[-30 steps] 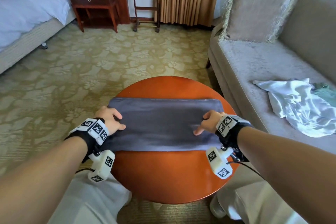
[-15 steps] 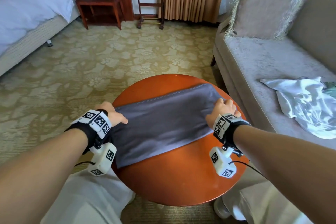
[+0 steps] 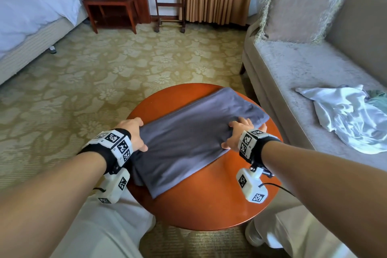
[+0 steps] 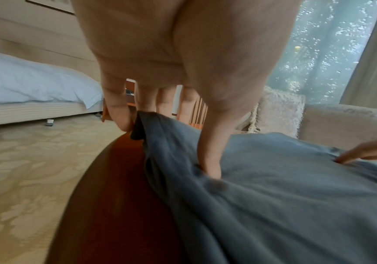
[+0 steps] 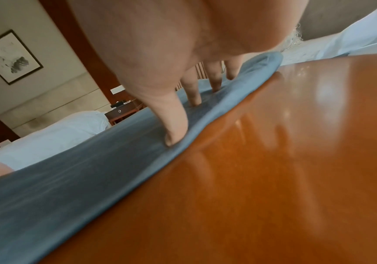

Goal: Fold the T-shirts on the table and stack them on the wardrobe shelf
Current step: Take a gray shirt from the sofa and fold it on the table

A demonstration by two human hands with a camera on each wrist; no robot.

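A grey T-shirt (image 3: 188, 142), folded into a long band, lies slantwise on the round red-brown table (image 3: 209, 205), its right end farther from me. My left hand (image 3: 134, 134) grips its left edge: in the left wrist view the hand (image 4: 167, 148) has its thumb on top of the cloth (image 4: 273, 196) and its fingers curled behind the raised edge. My right hand (image 3: 234, 134) lies on the shirt's right part. In the right wrist view that hand (image 5: 184, 121) presses straight fingers and thumb down on the cloth (image 5: 70, 178), close to the edge nearest the bare table (image 5: 273, 160).
A crumpled white garment (image 3: 345, 115) and a green one (image 3: 379, 98) lie on the beige sofa (image 3: 293, 65) to the right, below a fringed cushion (image 3: 303, 2). A bed (image 3: 31, 6) and a nightstand (image 3: 109, 0) stand at the far left across patterned carpet.
The shirt has turned on the table from lying straight across to slanting. My right hand went away from me with its end, and my left hand came nearer with the other.
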